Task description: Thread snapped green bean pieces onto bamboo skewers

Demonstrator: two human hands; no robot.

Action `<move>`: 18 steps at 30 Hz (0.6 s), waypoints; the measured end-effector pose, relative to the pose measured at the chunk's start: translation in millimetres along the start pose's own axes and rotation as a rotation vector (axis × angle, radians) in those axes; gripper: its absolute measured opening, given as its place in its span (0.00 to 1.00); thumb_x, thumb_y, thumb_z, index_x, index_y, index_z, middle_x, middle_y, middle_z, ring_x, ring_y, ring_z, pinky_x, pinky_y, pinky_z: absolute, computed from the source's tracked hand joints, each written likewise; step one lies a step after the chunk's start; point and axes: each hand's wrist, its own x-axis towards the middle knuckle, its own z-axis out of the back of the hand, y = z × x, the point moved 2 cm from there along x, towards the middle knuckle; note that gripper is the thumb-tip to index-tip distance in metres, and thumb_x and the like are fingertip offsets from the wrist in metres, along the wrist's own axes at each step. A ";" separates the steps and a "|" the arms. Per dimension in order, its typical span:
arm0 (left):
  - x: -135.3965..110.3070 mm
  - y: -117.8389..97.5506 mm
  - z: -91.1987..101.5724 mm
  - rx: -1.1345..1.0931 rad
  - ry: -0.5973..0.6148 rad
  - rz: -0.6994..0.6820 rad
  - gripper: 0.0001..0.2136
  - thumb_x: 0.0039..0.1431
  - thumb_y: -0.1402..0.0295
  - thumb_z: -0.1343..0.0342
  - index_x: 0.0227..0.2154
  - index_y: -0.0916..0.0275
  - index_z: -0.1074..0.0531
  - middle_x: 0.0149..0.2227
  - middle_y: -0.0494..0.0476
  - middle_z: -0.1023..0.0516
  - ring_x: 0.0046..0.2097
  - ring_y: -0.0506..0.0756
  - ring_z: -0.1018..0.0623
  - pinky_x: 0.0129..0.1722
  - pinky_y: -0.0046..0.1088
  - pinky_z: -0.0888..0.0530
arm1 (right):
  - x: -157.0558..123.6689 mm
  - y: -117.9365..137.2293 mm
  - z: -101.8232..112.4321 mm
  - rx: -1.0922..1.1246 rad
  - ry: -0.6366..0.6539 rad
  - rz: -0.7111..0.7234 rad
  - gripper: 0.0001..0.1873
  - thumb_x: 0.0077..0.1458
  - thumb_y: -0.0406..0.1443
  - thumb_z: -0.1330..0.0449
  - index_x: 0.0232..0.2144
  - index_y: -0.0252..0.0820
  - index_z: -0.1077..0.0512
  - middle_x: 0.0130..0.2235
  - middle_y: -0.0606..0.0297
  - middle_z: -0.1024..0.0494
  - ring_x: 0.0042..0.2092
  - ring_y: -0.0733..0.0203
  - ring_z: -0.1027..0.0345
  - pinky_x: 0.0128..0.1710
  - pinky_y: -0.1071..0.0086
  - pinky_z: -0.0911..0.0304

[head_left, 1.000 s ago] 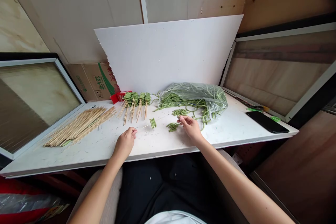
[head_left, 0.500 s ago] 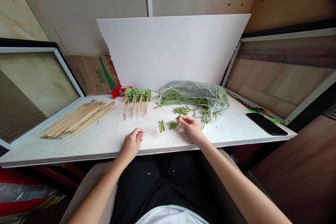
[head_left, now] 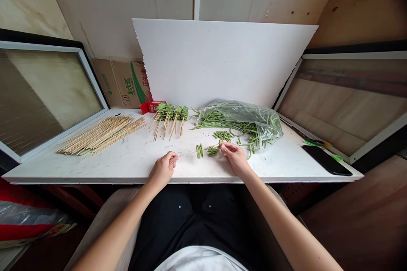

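Observation:
My left hand (head_left: 164, 168) is closed in a pinch around the blunt end of a thin bamboo skewer (head_left: 187, 153), which points right and slightly away. In the fingertips of my right hand (head_left: 234, 156), at the skewer's far end, is a short piece of green bean (head_left: 220, 143). A small row of cut bean pieces (head_left: 199, 151) lines up along the skewer between my hands; whether they are threaded on it I cannot tell. Other cut pieces (head_left: 212, 150) lie just left of my right fingers, and a further small pile (head_left: 222, 135) lies behind them.
Loose bamboo skewers (head_left: 98, 134) cover the table's left. Bundles of filled bean skewers (head_left: 173, 112) stack at the back, by a red box (head_left: 152, 106). Long beans (head_left: 222, 119) fill a clear plastic bag (head_left: 263, 120). At right lie a black phone (head_left: 327, 160) and scissors (head_left: 313, 140).
The view has turned slightly, shifting the table's contents to the right. Both hands keep their grips, the right still at the skewer's far end with the bean piece.

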 end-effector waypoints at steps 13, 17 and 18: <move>-0.2 -0.1 -0.2 0.017 0.001 0.007 0.11 0.71 0.64 0.55 0.38 0.58 0.29 0.27 0.51 0.26 0.30 0.54 0.25 0.35 0.29 0.30 | -1.0 1.3 0.0 0.052 0.019 0.003 0.23 0.45 0.52 0.26 0.36 0.43 0.18 0.39 0.59 0.17 0.35 0.60 0.29 0.34 0.68 0.37; -0.2 -1.1 -0.2 0.025 -0.004 0.003 0.11 0.71 0.63 0.55 0.38 0.58 0.29 0.26 0.50 0.27 0.29 0.54 0.25 0.34 0.28 0.31 | -1.8 3.2 -0.9 0.051 0.018 0.001 0.22 0.44 0.52 0.26 0.35 0.44 0.18 0.38 0.60 0.17 0.35 0.60 0.29 0.34 0.68 0.37; -0.2 -0.9 -0.4 0.027 -0.006 0.002 0.11 0.71 0.64 0.55 0.38 0.58 0.29 0.26 0.50 0.27 0.29 0.54 0.25 0.34 0.28 0.31 | -2.1 3.8 -1.1 0.051 0.017 0.004 0.21 0.44 0.51 0.26 0.35 0.44 0.18 0.38 0.60 0.17 0.35 0.60 0.29 0.34 0.68 0.37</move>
